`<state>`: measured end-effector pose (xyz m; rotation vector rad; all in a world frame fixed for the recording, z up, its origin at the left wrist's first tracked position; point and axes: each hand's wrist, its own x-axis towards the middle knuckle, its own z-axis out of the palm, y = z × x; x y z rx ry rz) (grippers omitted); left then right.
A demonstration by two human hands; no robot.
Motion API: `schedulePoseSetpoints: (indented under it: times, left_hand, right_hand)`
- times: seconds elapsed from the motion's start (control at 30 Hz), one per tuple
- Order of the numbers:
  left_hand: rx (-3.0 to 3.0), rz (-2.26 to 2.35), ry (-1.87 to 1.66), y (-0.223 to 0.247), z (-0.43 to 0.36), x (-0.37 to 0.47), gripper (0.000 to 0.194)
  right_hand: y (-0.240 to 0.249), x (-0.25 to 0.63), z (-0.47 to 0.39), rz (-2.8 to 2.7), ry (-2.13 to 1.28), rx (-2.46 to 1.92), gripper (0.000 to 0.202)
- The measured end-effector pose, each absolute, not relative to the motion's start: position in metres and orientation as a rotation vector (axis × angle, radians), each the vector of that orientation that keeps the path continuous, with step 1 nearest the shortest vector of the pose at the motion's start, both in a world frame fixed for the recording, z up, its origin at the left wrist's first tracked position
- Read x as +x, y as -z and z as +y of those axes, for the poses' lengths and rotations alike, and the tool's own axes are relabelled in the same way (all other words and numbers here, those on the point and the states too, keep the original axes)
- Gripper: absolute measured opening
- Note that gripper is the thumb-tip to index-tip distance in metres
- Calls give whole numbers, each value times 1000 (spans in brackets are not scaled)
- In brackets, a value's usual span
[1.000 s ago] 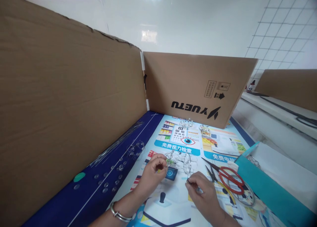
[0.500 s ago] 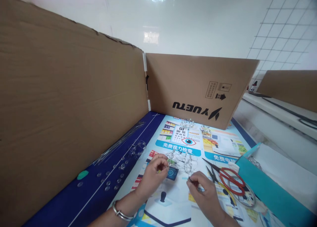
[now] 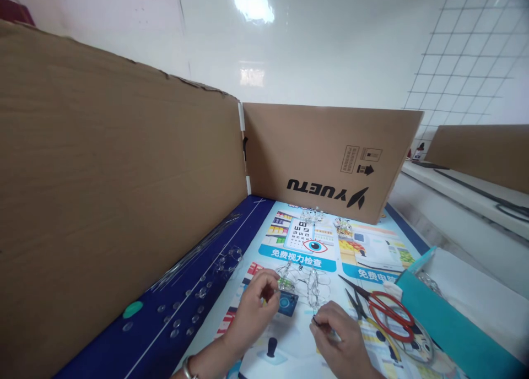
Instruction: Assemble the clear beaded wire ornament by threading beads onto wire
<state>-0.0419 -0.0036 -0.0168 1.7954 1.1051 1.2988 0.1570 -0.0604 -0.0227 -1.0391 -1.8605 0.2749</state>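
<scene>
A wire piece with clear beads (image 3: 316,288) stands just beyond my hands on the printed sheet. My right hand (image 3: 336,335) pinches a small dark end at the bottom of it. My left hand (image 3: 258,299), with a silver bangle (image 3: 188,368) at the wrist, has thumb and forefinger pressed together beside the left part of the beaded wire (image 3: 286,274); a thin wire may run from the fingertips, too fine to make out. To the right lie red-handled scissors (image 3: 390,315) and yellow-handled pliers (image 3: 378,329).
Loose clear beads (image 3: 176,324), a green disc (image 3: 133,309) and straight wires (image 3: 198,249) lie on the blue strip at left. More beaded pieces (image 3: 312,216) sit at the back. Cardboard walls (image 3: 326,147) stand left and behind; a teal box (image 3: 458,318) is at right.
The view has tilted up slightly, so most things sit lower in the picture. Both hands keep nearly the same pose beside the beaded wire.
</scene>
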Motion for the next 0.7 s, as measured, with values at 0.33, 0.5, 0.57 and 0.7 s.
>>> schedulePoseSetpoints:
  times: [0.33,0.5,0.57,0.7]
  left_hand:
    - [1844,1071,-1291,23,-8,-43,26]
    - [1940,977,-1349,22,-4,-45,24]
    - [1976,965,-1363,21,-3,-45,25]
    - [2094,938,-1335,19,-4,-47,29]
  right_hand:
    - [18,157,-61,-1838,-324,-1082,10]
    - [20,158,-60,-1827,-358,-1093,11]
    - [20,158,-61,-1824,-371,-1089,11]
    - [19,158,-61,-1821,-377,-1081,12]
